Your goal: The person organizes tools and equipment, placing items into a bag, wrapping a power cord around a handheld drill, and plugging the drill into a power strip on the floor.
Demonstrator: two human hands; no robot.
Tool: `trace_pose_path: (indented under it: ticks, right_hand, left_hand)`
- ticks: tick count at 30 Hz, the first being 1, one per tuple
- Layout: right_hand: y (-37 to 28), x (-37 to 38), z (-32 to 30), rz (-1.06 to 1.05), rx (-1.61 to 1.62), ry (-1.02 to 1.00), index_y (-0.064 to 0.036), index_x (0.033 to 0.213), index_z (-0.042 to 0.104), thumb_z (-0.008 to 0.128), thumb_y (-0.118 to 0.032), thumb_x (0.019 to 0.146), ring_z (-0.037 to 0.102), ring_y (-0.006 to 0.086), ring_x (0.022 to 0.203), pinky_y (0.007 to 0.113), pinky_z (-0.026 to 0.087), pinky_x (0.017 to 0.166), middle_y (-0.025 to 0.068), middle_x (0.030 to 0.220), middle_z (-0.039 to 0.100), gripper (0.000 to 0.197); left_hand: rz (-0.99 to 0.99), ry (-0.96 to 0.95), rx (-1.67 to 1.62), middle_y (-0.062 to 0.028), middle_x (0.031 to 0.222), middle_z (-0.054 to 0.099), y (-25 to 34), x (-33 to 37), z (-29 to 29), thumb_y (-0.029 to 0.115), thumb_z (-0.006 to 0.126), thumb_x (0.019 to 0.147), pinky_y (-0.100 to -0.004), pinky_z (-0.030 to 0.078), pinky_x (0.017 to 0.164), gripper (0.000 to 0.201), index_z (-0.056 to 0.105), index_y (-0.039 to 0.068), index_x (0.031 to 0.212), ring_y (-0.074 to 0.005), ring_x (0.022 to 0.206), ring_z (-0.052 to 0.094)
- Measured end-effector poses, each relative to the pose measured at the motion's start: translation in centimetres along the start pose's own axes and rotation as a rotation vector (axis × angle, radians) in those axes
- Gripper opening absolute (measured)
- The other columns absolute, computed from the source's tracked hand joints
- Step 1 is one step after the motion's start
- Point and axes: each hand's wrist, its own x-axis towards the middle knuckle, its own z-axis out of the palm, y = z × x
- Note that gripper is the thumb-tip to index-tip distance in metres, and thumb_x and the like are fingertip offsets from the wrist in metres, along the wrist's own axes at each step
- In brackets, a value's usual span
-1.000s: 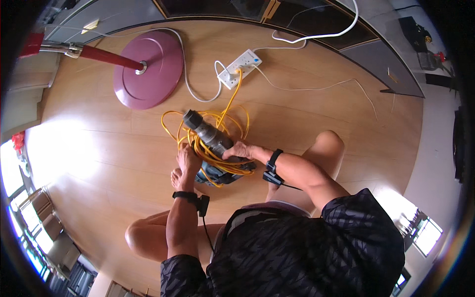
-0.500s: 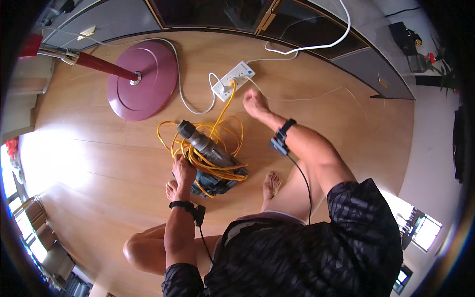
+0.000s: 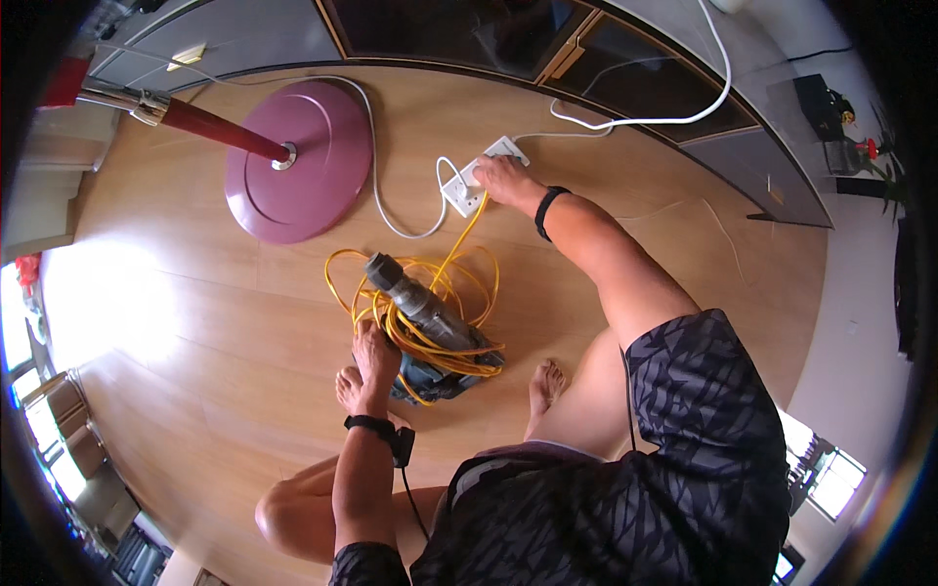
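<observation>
A hammer drill [image 3: 430, 317] with a dark chuck and a teal-and-grey body lies on the floor in front of me. Loops of yellow power cord [image 3: 486, 369] are wound loosely over and around it. My left hand [image 3: 376, 356] is closed at the drill's left side, among the loops; its fingertips are partly hidden. Farther off is a white power strip [image 3: 503, 148], over which my right hand [image 3: 508, 180] reaches. Its fingers are closed where the yellow cord meets the strip, and they cover the plug. A white plug [image 3: 463, 191] sits in the strip beside it.
A round maroon base [image 3: 322, 200] with a red pole stands at the far left, a white cord [image 3: 379, 195] curving past it. Along the back runs a dark-fronted cabinet [image 3: 440, 44]. My bare feet [image 3: 549, 386] are beside the drill. A thin pale strand [image 3: 725, 239] lies at right.
My right hand has moved from beside the power strip onto it, closing at the yellow cord's plug. My left hand stays at the drill. The whole view has shifted slightly.
</observation>
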Motion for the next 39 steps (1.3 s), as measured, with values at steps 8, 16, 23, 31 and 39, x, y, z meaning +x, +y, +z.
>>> trace_pose_path:
  ticks: [8, 16, 23, 31, 39]
  right_hand:
    - [-0.1, 0.7, -1.7, -0.007, 0.025, -0.2, -0.0018, 0.1, 0.061, 0.056, -0.005, 0.084, 0.067, 0.0328, 0.093, 0.041, 0.056, 0.076, 0.0162, 0.102, 0.064, 0.018]
    - [1.4, -1.3, -1.6, -0.047, 0.156, -0.191, 0.0004, 0.1, 0.055, 0.059, -0.003, 0.079, 0.062, 0.0354, 0.099, 0.046, 0.05, 0.085, 0.0164, 0.105, 0.062, 0.021]
    - [-3.2, -8.6, -6.5, -0.17, -0.263, 0.032, -0.0023, 0.088, 0.062, 0.06, -0.011, 0.077, 0.042, 0.0474, 0.121, 0.057, 0.035, 0.096, 0.0272, 0.118, 0.051, 0.013]
    - [-14.1, -11.2, -5.9, 0.186, 1.013, -0.826, 0.0106, 0.126, 0.048, 0.077, -0.05, 0.072, 0.056, 0.0342, 0.116, 0.039, 0.045, 0.098, 0.0274, 0.124, 0.056, 0.086]
    - [-18.2, -11.7, 0.6, 0.361, 1.246, -0.682, -0.0013, 0.114, 0.064, 0.079, -0.055, 0.068, 0.066, 0.0255, 0.094, 0.038, 0.05, 0.087, 0.016, 0.099, 0.069, 0.072]
  left_hand:
    - [-0.028, -0.015, 0.017, -0.0185, 0.103, 0.059, 0.1, 0.0, -0.1, 0.015, 0.066, 0.08, -0.0485, 0.047, 0.081, 0.021, 0.063, 0.001, 0.095, -0.0408, 0.095, 0.057]
    - [0.001, -0.013, 0.037, -0.0196, 0.101, 0.059, 0.2, 0.2, 0.0, 0.014, 0.063, 0.08, -0.0505, 0.047, 0.077, 0.019, 0.062, 0.002, 0.096, -0.0419, 0.092, 0.058]
    - [-0.027, -0.031, 0.03, -0.0194, 0.102, 0.059, -0.2, 0.1, 0.0, 0.013, 0.065, 0.079, -0.0496, 0.048, 0.079, 0.02, 0.062, 0.003, 0.096, -0.0416, 0.093, 0.058]
    - [0.045, 0.019, -0.08, -0.0176, 0.111, 0.059, 0.1, 0.0, -0.5, 0.011, 0.067, 0.075, -0.049, 0.046, 0.085, 0.034, 0.062, 0.007, 0.108, -0.0414, 0.103, 0.055]
    - [-0.674, 0.231, -0.565, -0.012, 0.096, 0.067, 4.9, -1.0, -5.2, 0.014, 0.063, 0.079, -0.0328, 0.049, 0.074, 0.042, 0.059, 0.008, 0.121, -0.0212, 0.08, 0.062]
